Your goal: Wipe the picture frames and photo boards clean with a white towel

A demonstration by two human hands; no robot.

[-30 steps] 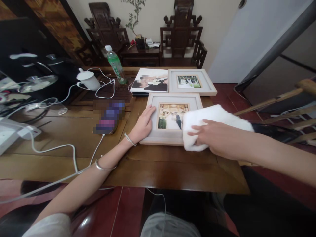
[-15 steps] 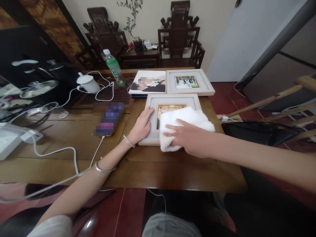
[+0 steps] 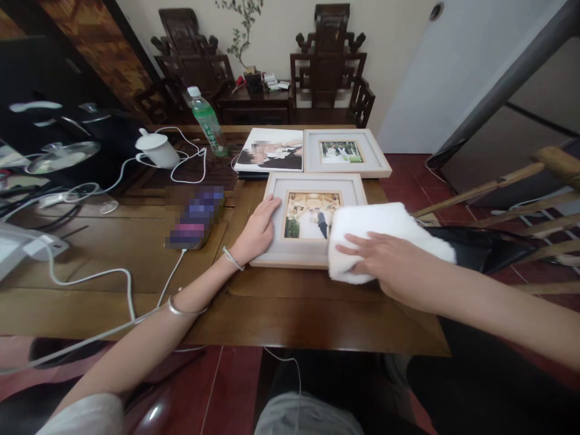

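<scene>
The frame (image 3: 308, 217) lies on the counter (image 3: 317, 320), long axis side to side, leftward of the right hand (image 3: 385, 260); that hand spreads its fingers on the cloth (image 3: 389, 220), whether gripping I cannot tell; the left hand (image 3: 259, 231) is nearer, laid unclenched on the frame's left edge.

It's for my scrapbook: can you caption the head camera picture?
Left hand on the nearest photo frame, right hand on a white cloth hiding its near-right corner.
</scene>
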